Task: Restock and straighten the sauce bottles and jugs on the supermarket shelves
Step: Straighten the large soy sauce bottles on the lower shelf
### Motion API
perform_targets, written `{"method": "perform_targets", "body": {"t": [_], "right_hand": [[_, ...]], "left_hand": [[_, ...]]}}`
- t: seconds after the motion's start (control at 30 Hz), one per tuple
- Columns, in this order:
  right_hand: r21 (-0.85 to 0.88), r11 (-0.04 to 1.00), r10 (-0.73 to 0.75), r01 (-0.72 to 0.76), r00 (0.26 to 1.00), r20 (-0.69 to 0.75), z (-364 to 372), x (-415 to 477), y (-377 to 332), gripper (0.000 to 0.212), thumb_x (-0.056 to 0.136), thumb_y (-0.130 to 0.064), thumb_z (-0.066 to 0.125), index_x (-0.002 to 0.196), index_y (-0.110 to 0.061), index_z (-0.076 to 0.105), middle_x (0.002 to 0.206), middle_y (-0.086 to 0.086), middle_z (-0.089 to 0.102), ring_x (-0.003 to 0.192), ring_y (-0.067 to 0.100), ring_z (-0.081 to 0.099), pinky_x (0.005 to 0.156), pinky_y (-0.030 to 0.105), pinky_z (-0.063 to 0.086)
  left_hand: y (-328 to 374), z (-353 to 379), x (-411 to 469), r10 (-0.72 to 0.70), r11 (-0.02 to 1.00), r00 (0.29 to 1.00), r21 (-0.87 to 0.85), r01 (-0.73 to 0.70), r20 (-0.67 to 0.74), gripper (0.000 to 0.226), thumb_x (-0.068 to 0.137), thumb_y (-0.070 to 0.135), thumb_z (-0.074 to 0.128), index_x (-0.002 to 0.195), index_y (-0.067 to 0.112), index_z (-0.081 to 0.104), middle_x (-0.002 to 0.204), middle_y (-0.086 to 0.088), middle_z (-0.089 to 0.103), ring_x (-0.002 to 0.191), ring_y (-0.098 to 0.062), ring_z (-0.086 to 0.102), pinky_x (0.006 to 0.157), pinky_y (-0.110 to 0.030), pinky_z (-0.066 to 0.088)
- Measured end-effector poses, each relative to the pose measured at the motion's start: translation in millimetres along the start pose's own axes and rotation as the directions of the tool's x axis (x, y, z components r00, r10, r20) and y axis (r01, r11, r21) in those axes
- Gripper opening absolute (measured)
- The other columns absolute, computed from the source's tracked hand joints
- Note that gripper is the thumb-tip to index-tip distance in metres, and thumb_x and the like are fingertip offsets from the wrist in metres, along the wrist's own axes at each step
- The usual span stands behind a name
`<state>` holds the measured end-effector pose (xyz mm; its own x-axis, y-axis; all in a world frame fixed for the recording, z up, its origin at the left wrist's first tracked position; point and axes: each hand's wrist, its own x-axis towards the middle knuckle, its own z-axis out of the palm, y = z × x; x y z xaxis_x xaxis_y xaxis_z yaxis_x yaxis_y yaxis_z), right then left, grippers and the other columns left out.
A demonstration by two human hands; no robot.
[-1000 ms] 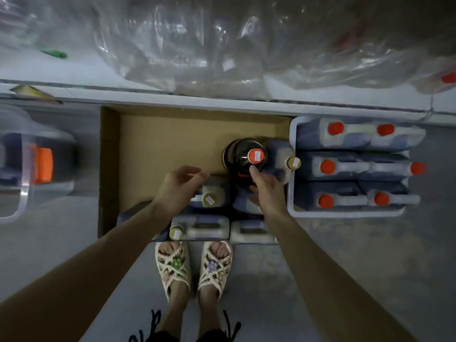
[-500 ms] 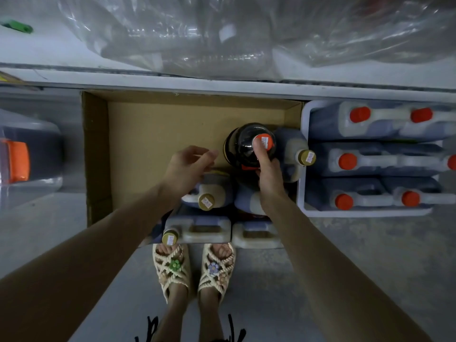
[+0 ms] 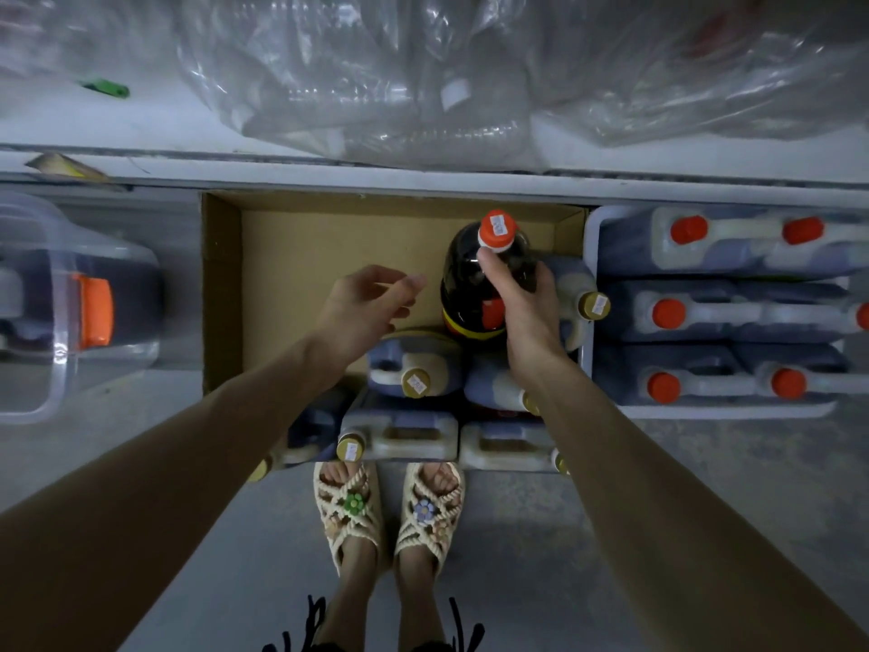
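Sauce bottle (image 3: 470, 284), dark, with orange cap (image 3: 497, 229), at the far right of an open cardboard box (image 3: 301, 256), gripped just below the cap by the right hand (image 3: 526, 312), fingers curled round neck and shoulder. Left hand (image 3: 362, 308) above the box's bare middle, just left of the bottle, fingers loose and spread, holding nothing. Gold-capped jugs (image 3: 414, 364) crowded along the near right of the box, just beside the bottle. To the right, white tray (image 3: 724, 409) packed with orange-capped jugs (image 3: 705, 312). On the left, clear bin (image 3: 47, 322), possibly with another jug inside. Beyond, shelf edge (image 3: 282, 174) under crumpled plastic bags (image 3: 376, 77).
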<state>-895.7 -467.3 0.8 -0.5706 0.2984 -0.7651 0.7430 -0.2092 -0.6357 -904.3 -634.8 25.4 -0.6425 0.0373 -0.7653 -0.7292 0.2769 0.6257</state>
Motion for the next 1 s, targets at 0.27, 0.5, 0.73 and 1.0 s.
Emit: {"method": "perform_targets", "body": {"t": [0.27, 0.5, 0.73, 1.0], "right_hand": [[0.01, 0.993, -0.116, 0.115, 0.989, 0.095, -3, -74, -74, 0.048, 0.077, -0.029, 0.079, 0.12, -0.026, 0.058, 0.111, -0.008, 0.067, 0.101, 0.007, 0.063, 0.081, 0.023, 0.05], [-0.07, 0.969, -0.218, 0.238, 0.952, 0.214, -8, -191, -180, 0.052, 0.071, -0.023, 0.083, 0.116, -0.024, 0.057, 0.11, 0.002, 0.07, 0.1, 0.02, 0.068, 0.091, 0.039, 0.054], [-0.087, 0.917, -0.313, 0.389, 0.838, 0.447, -2, -336, -305, 0.038, 0.075, -0.015, 0.078, 0.109, -0.018, 0.061, 0.096, 0.002, 0.074, 0.08, 0.015, 0.072, 0.063, 0.023, 0.054], [-0.045, 0.766, -0.479, 0.642, 0.615, 0.626, 22, -521, -454, 0.071, 0.053, -0.035, 0.08, 0.119, -0.015, 0.061, 0.1, 0.004, 0.075, 0.088, 0.019, 0.072, 0.076, 0.035, 0.056]], "left_hand": [[39, -25, -66, 0.055, 0.998, 0.989, -0.016, -0.053, 0.136, 0.046, 0.086, 0.035, 0.067, 0.127, 0.019, 0.053, 0.115, -0.007, 0.064, 0.103, -0.017, 0.064, 0.081, -0.024, 0.052], [132, -66, -157, 0.255, 0.967, 0.947, -0.038, -0.252, 0.198, 0.08, 0.073, 0.022, 0.08, 0.142, 0.025, 0.039, 0.126, 0.004, 0.053, 0.106, -0.005, 0.056, 0.073, -0.01, 0.049], [245, -123, -282, 0.505, 0.863, 0.81, -0.154, -0.481, 0.299, 0.075, 0.068, -0.002, 0.081, 0.134, 0.017, 0.049, 0.128, 0.001, 0.063, 0.121, -0.01, 0.056, 0.097, -0.023, 0.047], [374, -200, -465, 0.721, 0.676, 0.692, -0.18, -0.715, -0.041, 0.085, 0.037, 0.017, 0.088, 0.117, 0.021, 0.06, 0.115, 0.005, 0.071, 0.111, -0.009, 0.063, 0.091, -0.022, 0.051]]}}
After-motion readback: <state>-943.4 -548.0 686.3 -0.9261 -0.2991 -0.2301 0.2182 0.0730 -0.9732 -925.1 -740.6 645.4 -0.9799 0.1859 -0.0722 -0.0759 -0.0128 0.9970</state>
